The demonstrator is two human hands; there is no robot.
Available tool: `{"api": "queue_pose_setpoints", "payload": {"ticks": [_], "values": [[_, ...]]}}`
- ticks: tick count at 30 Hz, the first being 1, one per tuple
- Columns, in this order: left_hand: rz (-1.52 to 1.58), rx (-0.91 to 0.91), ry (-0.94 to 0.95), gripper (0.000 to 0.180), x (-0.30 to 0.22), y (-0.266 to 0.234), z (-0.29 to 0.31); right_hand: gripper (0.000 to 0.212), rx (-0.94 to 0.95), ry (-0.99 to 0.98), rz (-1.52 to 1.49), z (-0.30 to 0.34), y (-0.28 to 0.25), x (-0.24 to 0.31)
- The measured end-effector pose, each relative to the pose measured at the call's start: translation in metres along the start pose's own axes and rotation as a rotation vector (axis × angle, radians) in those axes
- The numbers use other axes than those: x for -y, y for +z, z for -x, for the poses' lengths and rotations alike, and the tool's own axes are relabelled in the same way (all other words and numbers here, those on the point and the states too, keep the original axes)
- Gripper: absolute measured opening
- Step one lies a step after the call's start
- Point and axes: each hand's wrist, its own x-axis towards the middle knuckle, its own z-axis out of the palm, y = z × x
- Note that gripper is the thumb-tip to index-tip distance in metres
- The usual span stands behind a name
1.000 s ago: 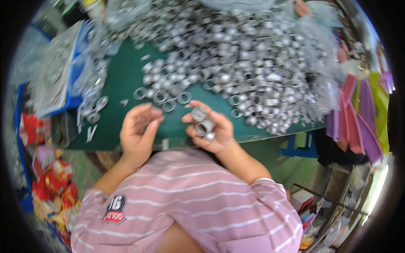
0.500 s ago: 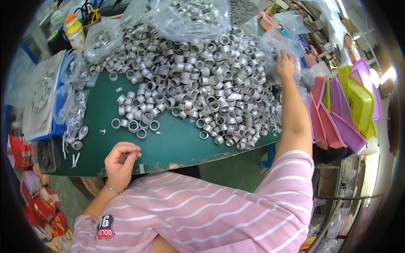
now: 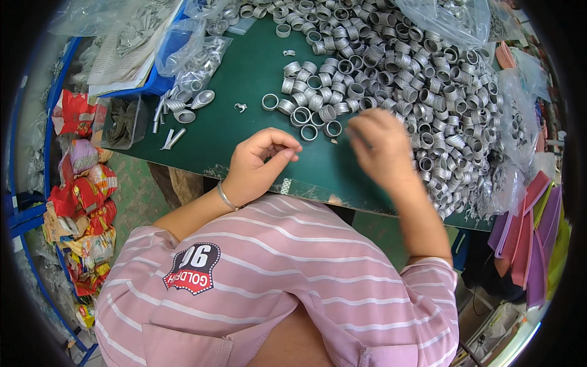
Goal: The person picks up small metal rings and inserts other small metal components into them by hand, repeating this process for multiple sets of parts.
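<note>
My left hand [image 3: 262, 164] hovers over the table's near edge, its fingers curled in toward the thumb, and nothing shows in it. A bracelet [image 3: 227, 196] circles that wrist. My right hand [image 3: 384, 147], blurred by motion, is just right of the nearest metal rings [image 3: 309, 132], fingers bent downward. Whether it holds anything is hidden. A large pile of short grey metal rings [image 3: 422, 85] covers the right part of the green table [image 3: 208, 137]. A few loose rings lie between my hands.
Left on the table are oval metal pieces [image 3: 203, 99], small tubes [image 3: 176, 139] and a clear plastic box [image 3: 125, 125]. A blue bin [image 3: 174, 46] with papers stands behind them. Clear bags [image 3: 516, 116] and pink and purple plastic trays [image 3: 535, 238] are at the right. Red packets [image 3: 76, 177] lie left below.
The view has swung left. My right hand has left the clear bag at the far right and come back near the loose rings. My left hand remains curled near the table edge.
</note>
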Motion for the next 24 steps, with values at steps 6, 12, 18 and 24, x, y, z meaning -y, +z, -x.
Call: {"api": "queue_pose_setpoints", "payload": {"ticks": [6, 12, 18, 24], "values": [[0.006, 0.026, -0.035, 0.012, 0.001, 0.0, -0.004, 0.013, -0.065, 0.284, -0.119, 0.02, 0.047, 0.02], [0.148, 0.039, -0.138, 0.019, -0.001, 0.006, -0.009, 0.028, -0.21, 0.636, -1.36, 0.036, 0.044, 0.035], [0.268, 0.097, -0.186, 0.032, -0.003, 0.011, -0.014, 0.033, -0.263, 0.469, -1.376, 0.043, 0.047, 0.054], [0.081, 0.14, 0.068, 0.044, 0.002, 0.016, -0.011, 0.027, -0.414, 0.594, -1.352, 0.04, 0.047, 0.066]]}}
